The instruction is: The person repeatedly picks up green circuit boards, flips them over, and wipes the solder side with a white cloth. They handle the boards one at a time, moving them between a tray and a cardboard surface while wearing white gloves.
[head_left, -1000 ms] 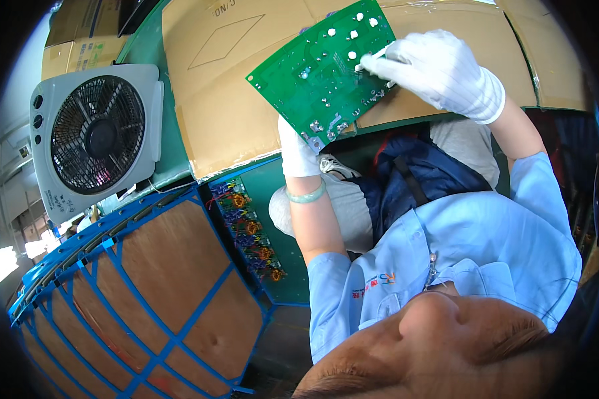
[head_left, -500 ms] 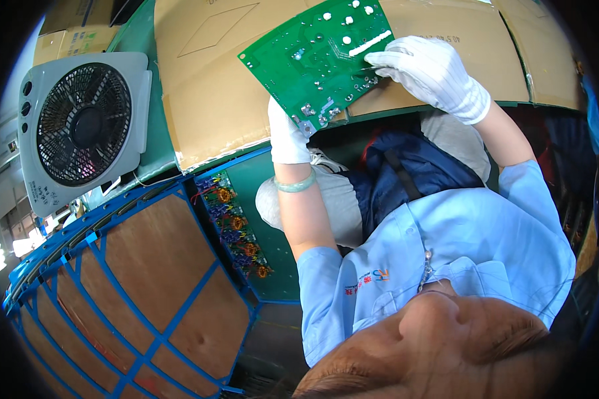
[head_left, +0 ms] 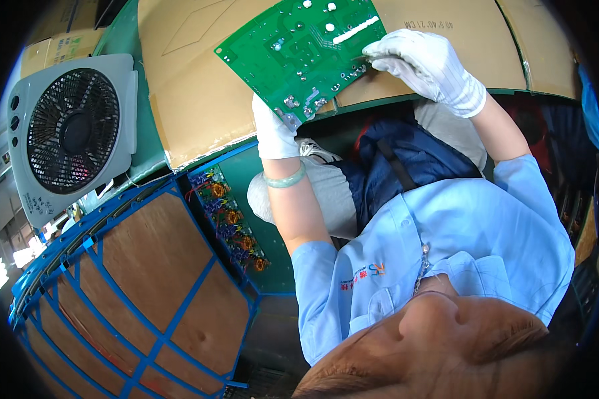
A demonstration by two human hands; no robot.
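My left hand [head_left: 273, 133], in a white glove, grips a green circuit board [head_left: 266, 66] from beneath its near left edge; its fingers are mostly hidden under the board. The board is tilted above the cardboard, solder side facing up, with white blobs, a long white strip and shiny solder joints. At its right edge is my right hand [head_left: 427, 72], also gloved in white, with the fingers closed around a thin, dark metal tool [head_left: 364, 58]. Only the tip of that tool shows, close to the board's edge, and its exact kind is hidden. A pale green bangle [head_left: 286, 178] circles my left wrist.
Flattened cardboard [head_left: 193, 100] covers the green worktop. A grey box fan [head_left: 76, 133] stands at the left. Below it is a blue-framed wooden panel [head_left: 160, 266]. Several boards with copper coils [head_left: 233, 218] sit on a green surface left of my legs.
The whole view has shifted slightly left. The board has moved a little left with my left hand. My right fingers now sit slightly farther off the board's right edge, still holding the tool.
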